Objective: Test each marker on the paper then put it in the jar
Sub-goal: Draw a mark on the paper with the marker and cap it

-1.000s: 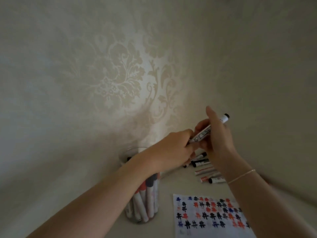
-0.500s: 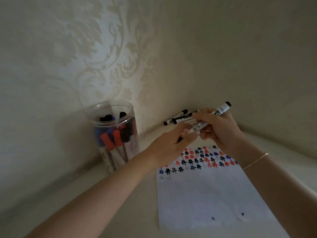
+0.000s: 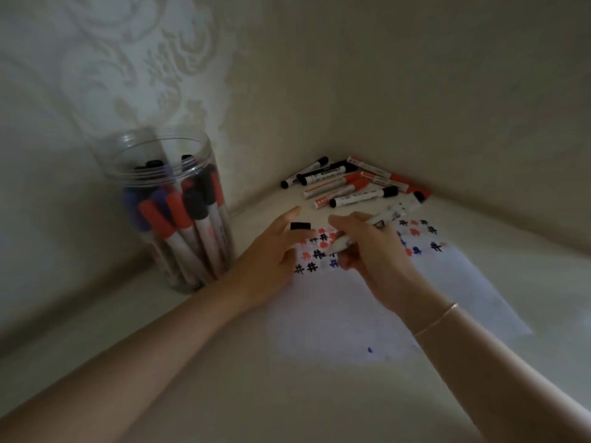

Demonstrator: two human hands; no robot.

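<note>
Two hands work over the paper (image 3: 399, 302): the right hand (image 3: 367, 251) grips an uncapped marker (image 3: 388, 215), tip down toward the sheet. Its long axis slants up and away to the right. The left hand (image 3: 271, 257) pinches the black cap (image 3: 300, 226) just beside it.

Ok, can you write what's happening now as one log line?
left hand: holds black cap | right hand: grips uncapped marker over paper | jar: part full

A pale table (image 3: 198, 372) runs into a corner between two walls. On it stands a clear jar (image 3: 166, 215) holding capped markers, at the left. To the right of the jar lies a sheet of paper (image 3: 335, 318) with small hash marks. Beyond the paper, a bunch of loose markers (image 3: 348, 185) lies in the corner.
</note>
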